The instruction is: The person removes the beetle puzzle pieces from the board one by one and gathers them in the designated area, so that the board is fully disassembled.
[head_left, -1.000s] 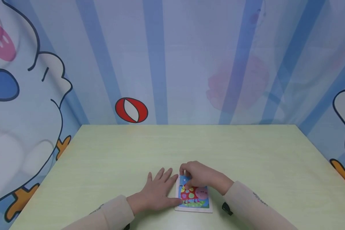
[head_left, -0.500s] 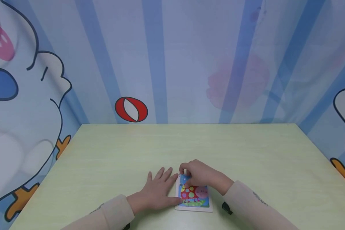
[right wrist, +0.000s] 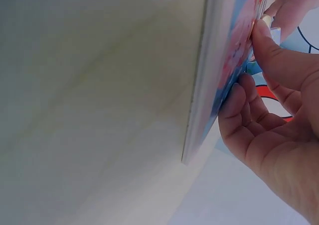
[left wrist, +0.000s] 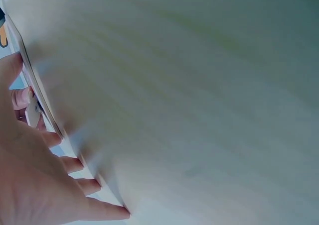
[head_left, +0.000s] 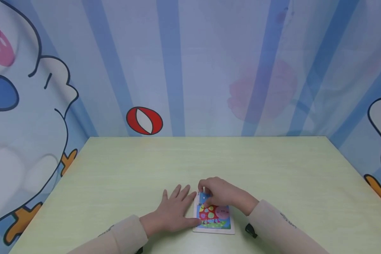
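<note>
A small jigsaw puzzle (head_left: 214,225) in a white-rimmed tray lies near the front of the table, picturing a red spotted body and a pink round face. My left hand (head_left: 174,213) lies spread at its left side, the thumb resting on the lower left corner and the fingers on the table. Over the upper left corner, my right hand (head_left: 220,192) pinches a puzzle piece (left wrist: 33,111) between thumb and fingers. That piece is tilted up from the tray in the left wrist view. Curled fingers hide most of it in the head view.
The pale green-yellow table (head_left: 139,158) reaches back to a blue striped cloth (head_left: 206,70) with printed cartoon figures. Beside the right sleeve a small black object (head_left: 251,230) shows, probably part of the wrist strap.
</note>
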`<action>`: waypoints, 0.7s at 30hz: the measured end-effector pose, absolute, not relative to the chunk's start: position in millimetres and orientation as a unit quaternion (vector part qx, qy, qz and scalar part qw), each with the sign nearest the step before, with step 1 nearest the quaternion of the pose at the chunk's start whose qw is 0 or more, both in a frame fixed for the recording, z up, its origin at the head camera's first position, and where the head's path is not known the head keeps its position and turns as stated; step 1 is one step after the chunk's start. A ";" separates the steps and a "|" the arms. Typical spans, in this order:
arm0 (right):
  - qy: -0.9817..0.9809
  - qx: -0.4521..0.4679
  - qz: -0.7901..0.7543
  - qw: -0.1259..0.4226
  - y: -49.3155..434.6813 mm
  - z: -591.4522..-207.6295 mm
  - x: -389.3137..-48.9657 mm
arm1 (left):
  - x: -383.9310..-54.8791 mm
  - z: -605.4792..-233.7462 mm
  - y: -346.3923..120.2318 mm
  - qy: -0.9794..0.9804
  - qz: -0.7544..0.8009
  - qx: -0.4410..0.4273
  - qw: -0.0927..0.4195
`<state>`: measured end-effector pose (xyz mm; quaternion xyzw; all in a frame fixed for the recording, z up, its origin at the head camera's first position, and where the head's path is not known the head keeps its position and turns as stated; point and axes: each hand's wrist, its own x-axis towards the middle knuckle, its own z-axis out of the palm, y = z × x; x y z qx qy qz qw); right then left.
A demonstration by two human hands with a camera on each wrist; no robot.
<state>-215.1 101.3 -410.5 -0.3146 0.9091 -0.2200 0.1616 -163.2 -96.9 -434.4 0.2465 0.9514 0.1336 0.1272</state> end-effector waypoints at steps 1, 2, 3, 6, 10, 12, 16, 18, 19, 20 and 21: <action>0.908 -0.316 -0.222 0.161 101.5 -410.7 -215.0 | -163.1 -434.3 -96.8 0.951 0.133 0.247 0.128; 0.908 -0.317 -0.225 0.160 101.6 -411.3 -215.1 | -163.0 -434.1 -96.7 0.951 0.133 0.247 0.128; 0.907 -0.318 -0.227 0.159 101.8 -411.6 -215.0 | -162.9 -434.0 -96.6 0.951 0.133 0.248 0.128; 0.906 -0.320 -0.228 0.159 101.8 -412.8 -214.9 | -162.7 -433.9 -96.6 0.951 0.134 0.246 0.130; 0.908 -0.320 -0.222 0.157 101.3 -413.3 -214.7 | -162.8 -433.9 -97.1 0.951 0.132 0.245 0.132; 0.907 -0.320 -0.222 0.158 101.1 -412.5 -214.2 | -162.9 -434.0 -97.3 0.951 0.132 0.245 0.134; 0.907 -0.320 -0.217 0.167 100.5 -409.5 -213.4 | -162.8 -433.8 -97.3 0.951 0.133 0.244 0.136; 0.907 -0.322 -0.212 0.170 100.2 -408.1 -213.3 | -162.8 -433.6 -97.2 0.951 0.133 0.244 0.136; 0.908 -0.322 -0.209 0.170 100.0 -407.7 -213.2 | -162.8 -433.4 -97.1 0.951 0.133 0.243 0.136; 0.908 -0.322 -0.206 0.170 99.7 -407.3 -213.3 | -162.7 -433.3 -97.1 0.951 0.133 0.243 0.136; 0.909 -0.322 -0.202 0.170 99.5 -407.2 -213.3 | -162.7 -433.1 -97.1 0.951 0.132 0.244 0.137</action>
